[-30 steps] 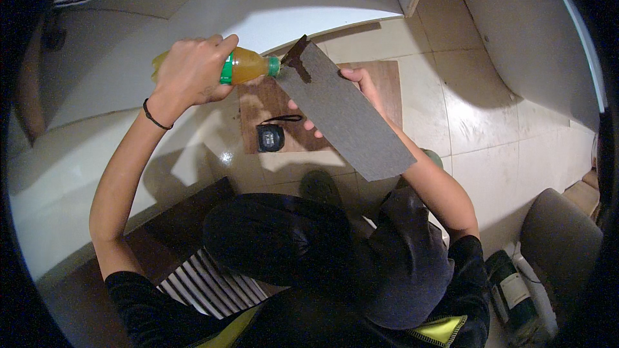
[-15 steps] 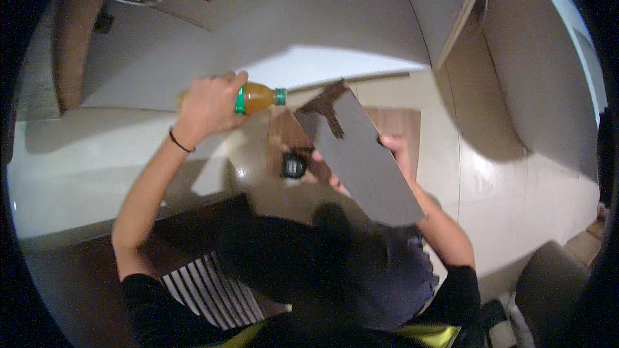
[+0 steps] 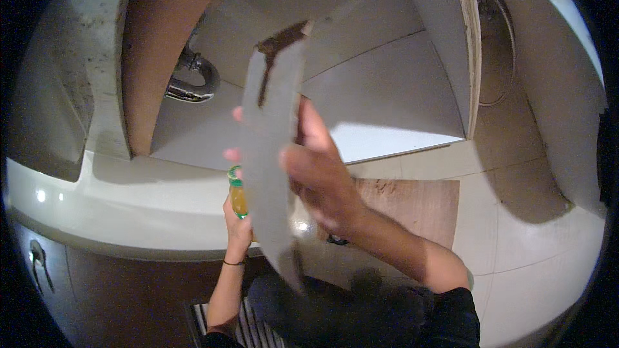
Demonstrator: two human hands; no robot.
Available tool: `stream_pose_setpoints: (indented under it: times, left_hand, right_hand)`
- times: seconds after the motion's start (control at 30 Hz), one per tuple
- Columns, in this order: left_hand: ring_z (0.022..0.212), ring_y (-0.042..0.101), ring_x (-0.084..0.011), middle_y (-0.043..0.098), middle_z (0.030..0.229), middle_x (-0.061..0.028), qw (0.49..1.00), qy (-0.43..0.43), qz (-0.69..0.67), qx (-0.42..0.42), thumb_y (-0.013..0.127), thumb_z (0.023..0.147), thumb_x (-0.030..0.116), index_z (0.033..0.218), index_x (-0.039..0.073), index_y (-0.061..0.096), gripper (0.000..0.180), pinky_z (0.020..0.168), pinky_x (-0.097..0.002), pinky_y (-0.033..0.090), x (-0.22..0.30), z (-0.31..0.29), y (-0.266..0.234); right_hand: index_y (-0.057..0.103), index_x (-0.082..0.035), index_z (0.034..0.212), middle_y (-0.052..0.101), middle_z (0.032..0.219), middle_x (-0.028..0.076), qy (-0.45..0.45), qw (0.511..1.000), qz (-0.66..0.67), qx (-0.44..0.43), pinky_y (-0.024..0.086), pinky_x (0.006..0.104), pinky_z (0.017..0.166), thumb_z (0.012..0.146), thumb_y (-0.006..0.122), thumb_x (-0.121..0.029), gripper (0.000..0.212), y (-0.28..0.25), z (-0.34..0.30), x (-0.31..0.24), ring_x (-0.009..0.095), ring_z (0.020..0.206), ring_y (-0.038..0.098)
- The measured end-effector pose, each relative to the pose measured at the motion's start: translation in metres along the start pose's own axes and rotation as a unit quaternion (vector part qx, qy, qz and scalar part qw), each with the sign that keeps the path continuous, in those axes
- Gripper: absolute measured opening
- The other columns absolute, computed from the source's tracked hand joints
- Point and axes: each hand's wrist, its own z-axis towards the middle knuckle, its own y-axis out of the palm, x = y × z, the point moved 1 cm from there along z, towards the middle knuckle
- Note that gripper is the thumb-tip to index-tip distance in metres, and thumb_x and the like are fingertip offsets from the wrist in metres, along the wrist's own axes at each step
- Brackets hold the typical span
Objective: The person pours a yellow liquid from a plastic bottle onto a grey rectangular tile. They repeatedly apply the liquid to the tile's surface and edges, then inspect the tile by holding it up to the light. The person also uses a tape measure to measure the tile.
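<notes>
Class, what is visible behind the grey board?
Behind the grey board, at its left, show right-hand fingertips, the left hand and part of a yellow-filled bottle. The board hides the rest.

Grey panel (image 3: 267,135): blurred; fine surface detail unreadable. Bottle (image 3: 238,201): partly hidden behind the panel; lower end out of sight. Left hand (image 3: 237,235): partly covered. Right hand (image 3: 320,175): blurred. 1 black object (image 3: 336,240) (kind indeterminable): partly hidden by the right wrist (image 3: 350,219).

The flat grey rectangular panel (image 3: 267,135), blurred, was held raised, its long axis near vertical in view. A dark brown patch (image 3: 284,40) covered its upper end, with a streak running down. The green-and-amber bottle (image 3: 239,201) stood neck-up, partly behind the panel's left edge.
</notes>
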Motion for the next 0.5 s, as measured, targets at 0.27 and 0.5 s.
stream_pose_setpoints:
  times: [0.27,0.5]
  left_hand:
    - [0.094,0.058,-0.0163,0.063,0.101,-0.0085,0.996,0.018,0.080,0.034,0.070,0.084,0.029,0.112,-0.003,0.056,0.045,0.082,-0.0314,0.048,-0.020,-0.007,0.007]
    - [0.098,0.058,-0.0188,0.064,0.105,-0.0101,0.999,-0.008,0.012,0.047,0.074,0.080,0.024,0.111,-0.003,0.057,0.044,0.089,-0.0329,0.045,-0.042,0.001,0.006]
  right_hand:
    - [0.022,0.000,0.150,0.049,0.127,0.016,0.014,0.996,0.084,0.014,0.049,0.0317,0.089,0.090,0.067,-0.040,0.085,0.033,0.029,-0.018,0.020,0.104,0.057]
    - [0.028,0.006,0.147,0.050,0.125,0.016,-0.012,0.992,0.118,0.041,0.052,0.0280,0.081,0.089,0.070,-0.040,0.084,0.047,0.043,-0.026,0.019,0.099,0.060]
